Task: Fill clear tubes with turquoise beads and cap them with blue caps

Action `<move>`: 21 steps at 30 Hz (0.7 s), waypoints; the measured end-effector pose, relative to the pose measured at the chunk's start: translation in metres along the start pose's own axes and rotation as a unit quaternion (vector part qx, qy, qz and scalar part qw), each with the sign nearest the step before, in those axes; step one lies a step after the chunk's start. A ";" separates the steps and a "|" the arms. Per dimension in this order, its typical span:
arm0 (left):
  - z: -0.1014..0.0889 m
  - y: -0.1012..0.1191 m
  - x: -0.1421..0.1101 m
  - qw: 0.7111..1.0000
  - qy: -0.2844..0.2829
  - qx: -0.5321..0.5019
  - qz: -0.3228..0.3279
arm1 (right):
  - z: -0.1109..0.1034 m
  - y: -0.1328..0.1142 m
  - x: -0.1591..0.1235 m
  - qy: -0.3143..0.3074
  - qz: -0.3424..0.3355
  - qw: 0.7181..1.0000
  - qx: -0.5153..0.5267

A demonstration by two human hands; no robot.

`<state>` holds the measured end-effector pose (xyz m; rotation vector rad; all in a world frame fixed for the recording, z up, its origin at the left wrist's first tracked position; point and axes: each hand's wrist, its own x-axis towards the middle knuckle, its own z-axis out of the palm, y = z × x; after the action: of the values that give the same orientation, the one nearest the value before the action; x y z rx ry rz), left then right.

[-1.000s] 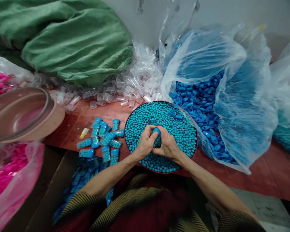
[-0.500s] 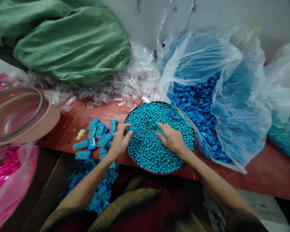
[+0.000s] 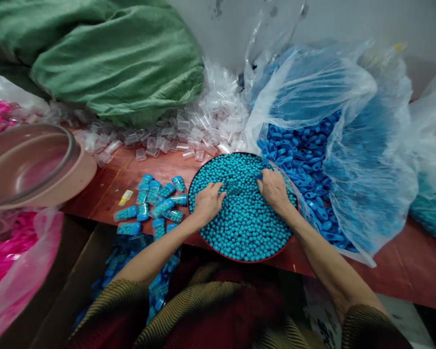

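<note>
A round red-rimmed basin [image 3: 247, 261] full of small turquoise beads [image 3: 247, 228] sits in front of me. My left hand [image 3: 209, 202] is over its left side, thumb and forefinger curved and a little apart. Just beyond those fingertips a small clear container [image 3: 234, 187] lies among the beads; I cannot tell whether they touch it. At the basin's right side my right hand [image 3: 274, 191] has its fingers closed on a blue plastic cap [image 3: 259, 177], mostly hidden by the fingers. Several bead-filled containers with blue caps [image 3: 162, 207] lie left of the basin.
Behind the basin spreads a heap of clear empty containers [image 3: 199, 131], beside a green cloth sack [image 3: 119, 63]. An open plastic bag [image 3: 374, 155] spills blue caps [image 3: 298, 150] at right. Stacked basins [image 3: 80, 169] and a pink-filled bag [image 3: 54, 237] are left.
My left hand has let go of a blue-capped container onto the pile and moved right over the beads. My right hand has left the clear container and closed on a blue cap.
</note>
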<state>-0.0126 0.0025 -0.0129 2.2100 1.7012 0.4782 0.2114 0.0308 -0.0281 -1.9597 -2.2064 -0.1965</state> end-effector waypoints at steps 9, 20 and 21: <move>0.024 0.027 0.018 0.998 -0.030 -0.027 -0.049 | 0.000 -0.014 -0.016 0.010 -0.107 0.981 0.160; 0.035 0.024 0.020 0.998 -0.038 -0.053 -0.009 | 0.005 -0.003 -0.027 0.003 -0.114 0.989 0.093; 0.034 0.022 0.020 0.997 -0.039 -0.060 -0.004 | 0.003 -0.002 -0.027 -0.009 -0.095 0.992 0.086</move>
<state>0.0263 0.0155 -0.0322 2.1072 1.5985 0.4732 0.2122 0.0047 -0.0371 -1.6700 -2.3351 -0.0142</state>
